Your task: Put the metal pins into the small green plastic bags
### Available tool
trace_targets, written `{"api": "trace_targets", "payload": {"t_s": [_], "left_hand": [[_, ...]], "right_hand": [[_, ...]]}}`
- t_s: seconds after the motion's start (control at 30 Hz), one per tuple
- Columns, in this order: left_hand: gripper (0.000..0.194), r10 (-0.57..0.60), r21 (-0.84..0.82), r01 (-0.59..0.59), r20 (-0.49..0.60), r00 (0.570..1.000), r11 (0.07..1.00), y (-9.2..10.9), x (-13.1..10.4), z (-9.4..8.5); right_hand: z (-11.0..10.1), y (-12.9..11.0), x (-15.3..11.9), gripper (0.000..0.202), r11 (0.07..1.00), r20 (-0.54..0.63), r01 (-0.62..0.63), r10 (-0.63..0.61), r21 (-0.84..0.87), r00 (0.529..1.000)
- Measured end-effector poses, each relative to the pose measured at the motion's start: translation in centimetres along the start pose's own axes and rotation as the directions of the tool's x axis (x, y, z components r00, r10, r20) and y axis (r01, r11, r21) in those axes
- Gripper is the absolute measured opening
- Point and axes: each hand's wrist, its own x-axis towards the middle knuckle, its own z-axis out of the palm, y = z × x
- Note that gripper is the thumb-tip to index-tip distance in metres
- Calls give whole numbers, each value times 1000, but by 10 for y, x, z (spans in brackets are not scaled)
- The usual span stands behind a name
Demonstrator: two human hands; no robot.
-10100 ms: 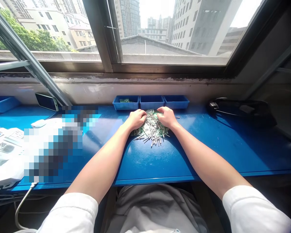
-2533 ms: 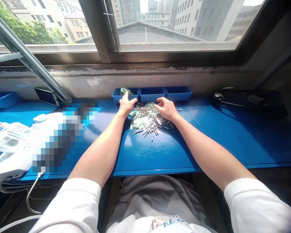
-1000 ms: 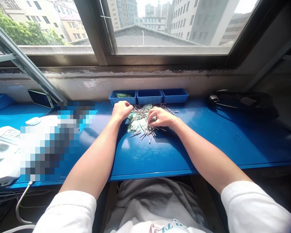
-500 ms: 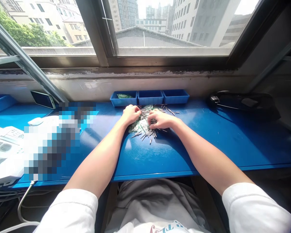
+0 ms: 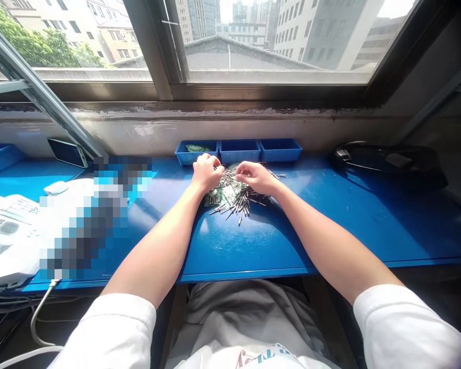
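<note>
A heap of slim metal pins [image 5: 236, 207], each with a thicker section, lies on the blue tabletop [image 5: 246, 246]. Among the pins are green-and-clear pieces [image 5: 214, 198] that look like small plastic bags. At the heap's far left edge is my left hand [image 5: 206, 173], fingers curled and closed, just in front of the left bin. Over the right side of the heap, my right hand [image 5: 256, 178] has its thumb and fingers bent together in a pinch. Whatever either hand holds is hidden or too small to name.
Behind the heap stand three joined blue bins [image 5: 240, 156]; the left one contains a green piece [image 5: 197, 148]. A phone [image 5: 67, 152] leans at the back left, near white devices [image 5: 11, 225] and a cable [image 5: 36, 318]. A black object [image 5: 392, 161] lies at the right.
My right hand has lifted from within the pins and moved slightly away from me toward the back of the heap. My left hand has shifted slightly toward the bins.
</note>
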Motion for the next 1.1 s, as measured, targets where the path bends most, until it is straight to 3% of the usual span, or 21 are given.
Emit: {"api": "trace_targets", "payload": {"t_s": [0.13,0.2,0.27,0.5,0.67,0.87,1.0,1.1], "left_hand": [[25,293,-171,-289,-2,956,942,12,-5,-4],[25,414,-205,-401,25,910,893,18,-8,-2],[21,465,-193,-449,42,885,872,21,-10,1],[24,417,-112,-412,17,909,904,19,-10,6],[23,405,-123,-397,46,913,909,20,-11,5],[17,400,-210,-394,-19,917,895,21,-11,8],[14,421,-199,-417,-25,907,887,20,-10,8],[17,382,-184,-379,-24,924,907,20,-10,7]], "right_hand": [[-4,9,2,19,999,-181,-42,47,28,982],[-5,11,3,19,998,-210,-58,56,-4,976],[-6,12,2,20,996,-205,-82,76,-22,976],[-8,9,0,18,996,-230,-71,80,45,970],[-8,14,1,18,993,-250,-98,80,-59,965],[-6,16,3,26,981,-262,-149,112,-127,959],[-6,15,3,29,984,-273,-149,116,-101,955],[-6,13,2,24,993,-271,-117,116,13,956]]}}
